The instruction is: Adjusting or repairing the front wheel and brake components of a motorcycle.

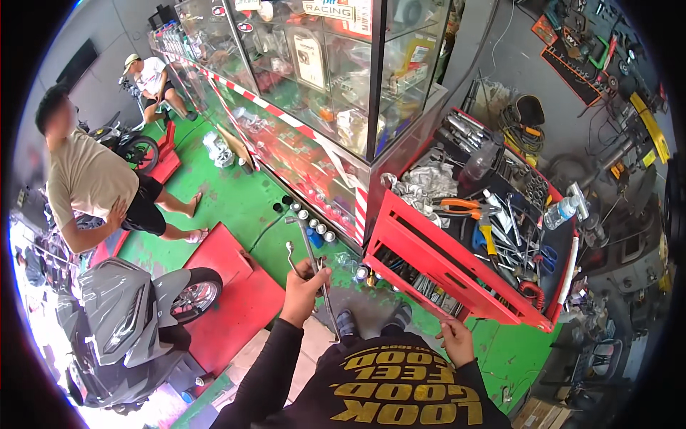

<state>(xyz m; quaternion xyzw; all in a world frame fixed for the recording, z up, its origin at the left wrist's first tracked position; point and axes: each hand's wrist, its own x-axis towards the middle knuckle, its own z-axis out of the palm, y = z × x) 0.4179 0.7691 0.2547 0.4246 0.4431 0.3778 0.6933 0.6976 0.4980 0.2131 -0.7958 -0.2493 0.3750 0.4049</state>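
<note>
My left hand [304,287] is raised in front of me and grips several long metal wrenches [309,252], their shafts pointing up and away over the green floor. My right hand [456,339] hangs low by my waist at the front edge of the red tool cart [400,239], fingers curled loosely, holding nothing that I can see. The cart's top tray is packed with pliers, screwdrivers and sockets. My black sleeves and a black shirt with yellow print fill the bottom of the view.
A tall glass display cabinet [321,93] with red-and-white striped edges stands ahead. A grey scooter [128,314] is parked at the left on a red ramp [229,300]. A person in a beige shirt [89,186] stands left; another person sits farther back [151,80]. Small cans [314,225] line the cabinet base.
</note>
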